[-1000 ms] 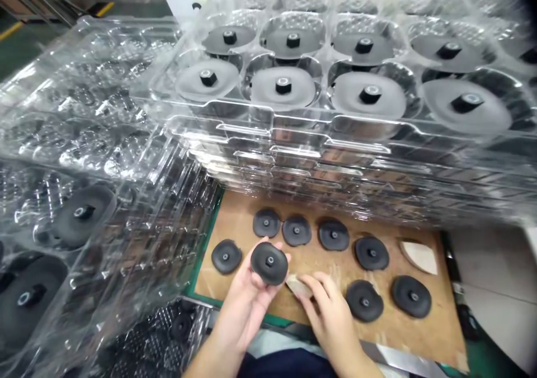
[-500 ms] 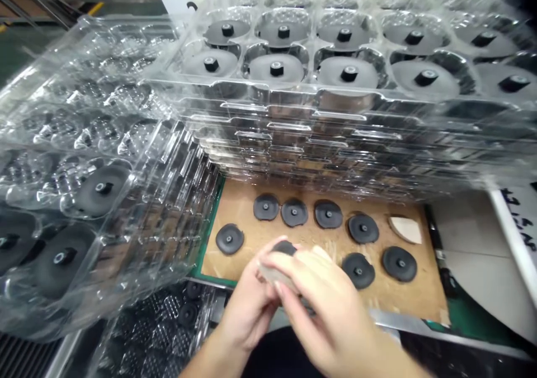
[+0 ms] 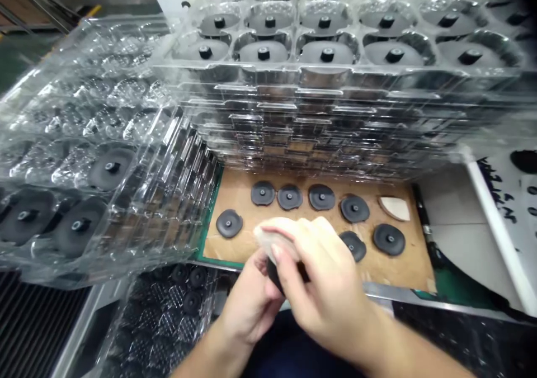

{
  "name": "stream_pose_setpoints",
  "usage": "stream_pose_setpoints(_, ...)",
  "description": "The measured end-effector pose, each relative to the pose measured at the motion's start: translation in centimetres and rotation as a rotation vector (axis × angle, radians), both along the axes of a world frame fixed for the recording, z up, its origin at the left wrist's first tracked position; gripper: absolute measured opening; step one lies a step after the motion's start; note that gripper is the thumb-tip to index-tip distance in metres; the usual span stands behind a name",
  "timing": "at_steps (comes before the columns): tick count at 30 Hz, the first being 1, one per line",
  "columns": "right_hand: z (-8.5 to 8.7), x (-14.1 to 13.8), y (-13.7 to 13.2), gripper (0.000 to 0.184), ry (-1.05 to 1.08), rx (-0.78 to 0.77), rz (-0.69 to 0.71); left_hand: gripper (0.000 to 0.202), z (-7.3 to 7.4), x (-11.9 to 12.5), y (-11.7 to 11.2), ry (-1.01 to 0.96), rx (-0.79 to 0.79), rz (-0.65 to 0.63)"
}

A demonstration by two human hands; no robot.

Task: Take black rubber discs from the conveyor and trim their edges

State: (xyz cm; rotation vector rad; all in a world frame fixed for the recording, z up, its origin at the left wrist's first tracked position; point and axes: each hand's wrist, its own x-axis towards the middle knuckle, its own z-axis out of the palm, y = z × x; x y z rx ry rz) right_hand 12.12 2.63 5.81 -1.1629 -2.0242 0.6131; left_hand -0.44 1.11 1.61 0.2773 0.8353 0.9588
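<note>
My left hand (image 3: 249,299) is closed round the edge of a black round disc (image 3: 274,274), mostly hidden by my fingers. Between the thumb and fingers of my right hand (image 3: 325,272) is a pale, folded pad (image 3: 277,241), which touches or lies close over the disc. Several black discs with a central stub lie on the brown board beyond my hands, among them one at the left (image 3: 229,223) and one at the right (image 3: 389,239). A cream wedge-shaped piece (image 3: 395,208) rests near the board's right end.
Stacked clear plastic trays (image 3: 293,95) rise behind the brown board (image 3: 247,244), their top pockets holding black discs. Another clear stack (image 3: 138,199) stands at the left. A lower tray (image 3: 168,311) holds dark round parts. A white panel with handwriting (image 3: 495,199) is at the right.
My right hand has lifted and turned the pale pad up over the disc. The disc in my left hand is now tilted more steeply. The view has shifted slightly.
</note>
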Motion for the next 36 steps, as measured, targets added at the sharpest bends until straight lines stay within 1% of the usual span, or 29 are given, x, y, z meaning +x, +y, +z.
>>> stream_pose_setpoints(1, 0.0, 0.2, -0.1, 0.023, 0.01, 0.008, 0.011, 0.057, 0.0, 0.0, -0.1, -0.002, 0.0, -0.004)
stream_pose_setpoints(2, 0.0, 0.6, -0.4, 0.023, 0.02, -0.007, 0.052, 0.059, -0.1, 0.0, -0.3, -0.007, 0.0, 0.001)
stream_pose_setpoints(4, -0.1, 2.0, -0.9, 0.022, 0.008, -0.066, 0.154, 0.063, -0.4, -0.2, -0.6, -0.026, 0.004, 0.019)
stream_pose_setpoints(5, -0.1, 2.8, -1.2, 0.022, -0.012, -0.088, 0.169, 0.064, -0.6, -0.4, -0.7, -0.037, 0.01, 0.019)
stream_pose_setpoints(7, -0.3, 4.1, -1.6, 0.022, -0.083, -0.092, 0.104, 0.063, -0.9, -0.4, -0.9, -0.049, 0.02, 0.017)
stream_pose_setpoints(9, -0.4, 4.7, -1.9, 0.022, -0.137, -0.045, 0.005, 0.063, -0.8, -0.1, -0.8, -0.045, 0.036, 0.036)
stream_pose_setpoints(11, -0.4, 4.6, -1.9, 0.025, -0.162, 0.018, -0.026, 0.061, -0.5, 0.1, -0.6, -0.056, 0.051, 0.055)
stream_pose_setpoints(13, -0.5, 4.3, -1.8, 0.027, -0.155, 0.054, 0.03, 0.057, -0.2, 0.3, -0.3, -0.083, 0.045, 0.051)
stream_pose_setpoints(15, -0.6, 4.0, -1.6, 0.025, -0.11, 0.011, 0.091, 0.057, -0.1, 0.2, -0.2, -0.093, 0.025, 0.044)
stream_pose_setpoints(17, -0.7, 4.0, -1.5, 0.023, -0.071, -0.038, 0.054, 0.058, -0.3, 0.2, -0.2, -0.079, 0.013, 0.071)
stream_pose_setpoints(19, -0.7, 4.0, -1.6, 0.024, -0.078, -0.039, 0.012, 0.06, -0.6, 0.2, -0.3, -0.079, 0.009, 0.093)
stream_pose_setpoints(20, -0.7, 3.9, -1.6, 0.025, -0.08, -0.011, 0.024, 0.06, -0.7, 0.3, -0.3, -0.085, 0.004, 0.093)
stream_pose_setpoints(21, -0.7, 3.9, -1.6, 0.026, -0.074, -0.007, 0.065, 0.06, -0.9, 0.4, -0.4, -0.092, -0.004, 0.092)
stream_pose_setpoints(22, -0.8, 4.0, -1.5, 0.026, -0.051, -0.034, 0.112, 0.06, -1.0, 0.4, -0.4, -0.093, -0.016, 0.093)
stream_pose_setpoints(23, -1.1, 4.0, -1.2, 0.024, -0.012, -0.088, 0.126, 0.06, -1.1, 0.4, -0.4, -0.082, -0.036, 0.099)
stream_pose_setpoints(24, -1.7, 4.2, -0.9, 0.022, 0.034, -0.157, 0.093, 0.06, -1.2, 0.4, -0.3, -0.065, -0.058, 0.11)
stream_pose_setpoints(25, -2.6, 4.3, -0.4, 0.02, 0.067, -0.232, 0.02, 0.06, -1.2, 0.3, -0.3, -0.05, -0.078, 0.121)
stream_pose_setpoints(27, -5.2, 4.5, 0.4, 0.021, 0.08, -0.334, -0.149, 0.062, -1.3, 0.0, -0.1, -0.034, -0.097, 0.136)
stream_pose_setpoints(28, -6.8, 4.4, 0.7, 0.022, 0.059, -0.352, -0.196, 0.062, -1.3, -0.2, 0.0, -0.033, -0.096, 0.14)
stream_pose_setpoints(30, -10.0, 3.9, 0.6, 0.023, -0.002, -0.366, -0.195, 0.06, -1.5, -0.5, 0.2, -0.035, -0.082, 0.158)
stream_pose_setpoints(32, -12.6, 3.2, -0.1, 0.023, -0.057, -0.341, -0.193, 0.055, -1.7, -0.8, 0.2, -0.038, -0.08, 0.184)
stream_pose_setpoints(34, -14.0, 2.4, -1.2, 0.024, -0.115, -0.296, -0.246, 0.049, -2.1, -1.1, 0.3, -0.049, -0.09, 0.207)
stream_pose_setpoints(36, -14.5, 2.0, -2.4, 0.025, -0.162, -0.253, -0.299, 0.046, -2.5, -1.3, 0.3, -0.057, -0.105, 0.236)
